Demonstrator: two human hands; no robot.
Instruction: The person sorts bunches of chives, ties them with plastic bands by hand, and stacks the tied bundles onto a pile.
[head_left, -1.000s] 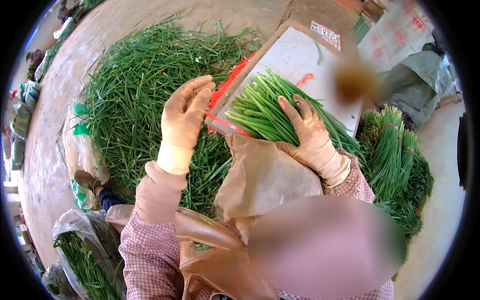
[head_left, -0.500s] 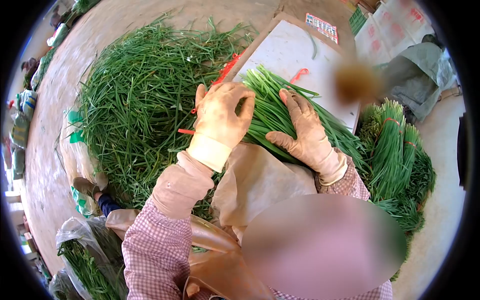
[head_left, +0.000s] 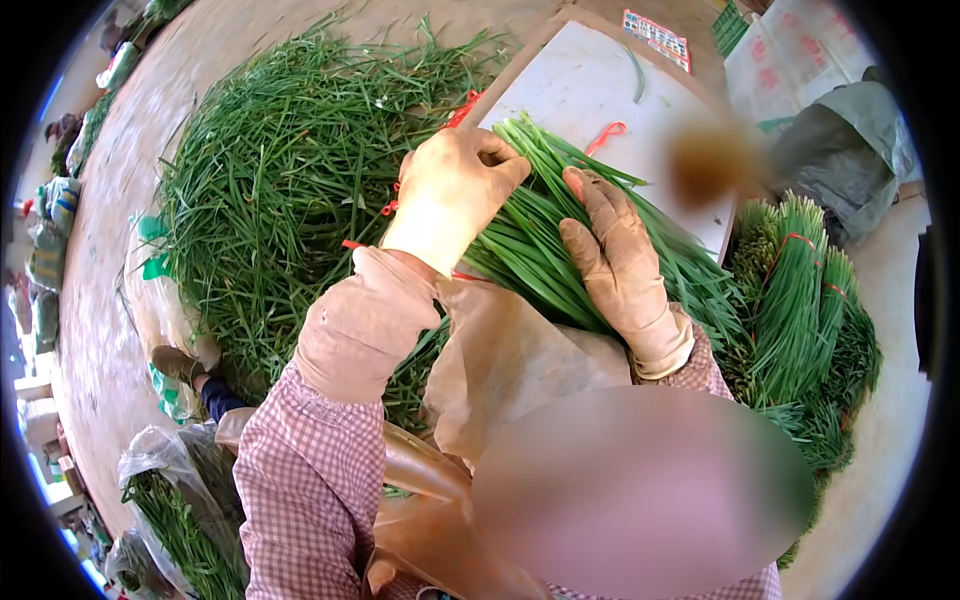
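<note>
Loose green stalks lie slantwise on a white board, their pale ends toward the top. My left hand, in a pale stained glove, is at the left side of these ends, thumb and forefinger pinched together; what they hold is too small to make out. My right hand, gloved too, rests on the right side of the stalks with its fingers stretched out. A red tie lies on the board above the stalks. More red ties hang at the board's left edge.
A wide heap of loose green leaves covers the floor at left. Tied green bundles stand at right. A plastic bag of greens is at lower left. A grey-green sack and a printed white sack lie at upper right.
My left hand has moved right and up from the board's left edge to the stalks' pale ends, its fingers closing. My right hand stays on the stalks, slightly shifted.
</note>
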